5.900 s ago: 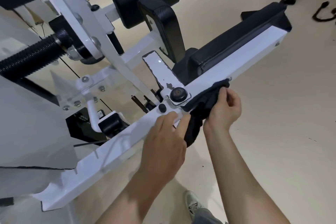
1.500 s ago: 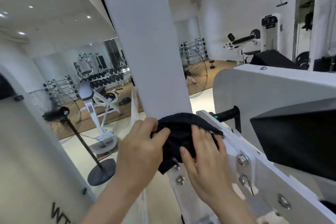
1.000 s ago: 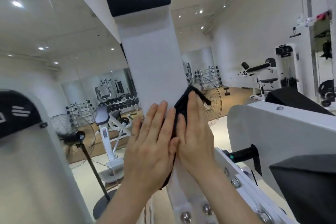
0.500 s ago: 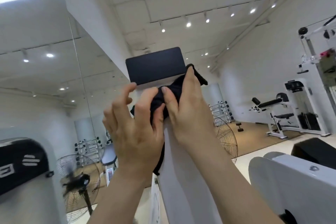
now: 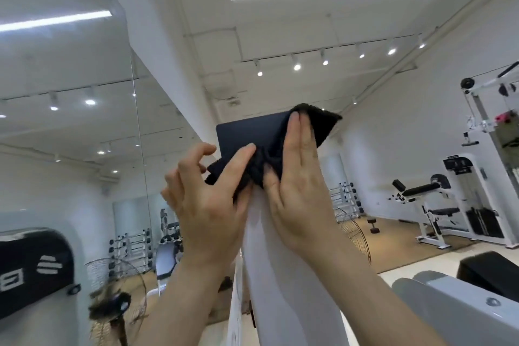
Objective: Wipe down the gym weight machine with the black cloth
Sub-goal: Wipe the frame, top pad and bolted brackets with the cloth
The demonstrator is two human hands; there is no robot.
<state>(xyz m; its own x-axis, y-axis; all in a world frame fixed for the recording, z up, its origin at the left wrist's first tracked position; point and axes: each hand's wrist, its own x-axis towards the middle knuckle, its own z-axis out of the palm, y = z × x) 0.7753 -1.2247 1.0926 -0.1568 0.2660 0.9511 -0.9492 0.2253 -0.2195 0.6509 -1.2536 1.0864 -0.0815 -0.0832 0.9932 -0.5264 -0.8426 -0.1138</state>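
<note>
Crumpled black cloth (image 5: pixel 265 161) held high at top of white upright metal post (image 5: pixel 280 261) of weight machine, draped over right part of dark rectangular end cap (image 5: pixel 247 135). Right hand (image 5: pixel 297 185) laid flat on cloth, fingers straight, pressing it to cap. Left hand (image 5: pixel 207 205) at cloth's lower left edge: thumb laid over bunched fabric, fingers curled behind, cloth seemingly pinched. Black panel (image 5: pixel 33 270) at left edge marked with white stacked bars and partial boxy character; no word legible.

Black cloth (image 5: pixel 283 149) bunched against white machine post (image 5: pixel 280 275), near black cap (image 5: pixel 247 135).
</note>
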